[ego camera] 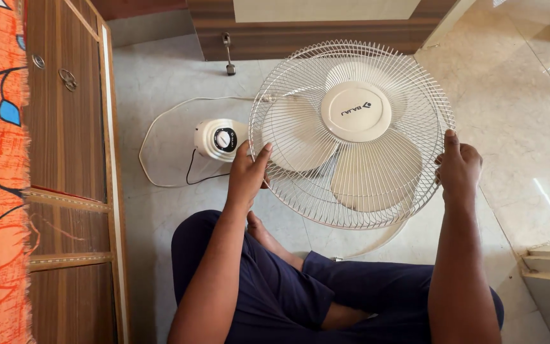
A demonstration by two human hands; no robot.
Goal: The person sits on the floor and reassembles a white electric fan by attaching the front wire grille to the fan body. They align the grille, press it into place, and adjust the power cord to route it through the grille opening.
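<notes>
— Position of the hands?

— Left hand (247,173) grips the left rim of the white fan grille (300,121), fingers curled round the wire, thumb on the front. Right hand (458,167) clasps the right rim likewise.

— And the fan itself?

— Held face-up above the tiled floor (517,127), over the sitter's crossed legs. Its control base (219,139) lies on the floor beside it, white cord (154,127) looped around.

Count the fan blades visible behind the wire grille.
3 blades: one at upper right, one at left, one at bottom, all inside the grille.
</notes>
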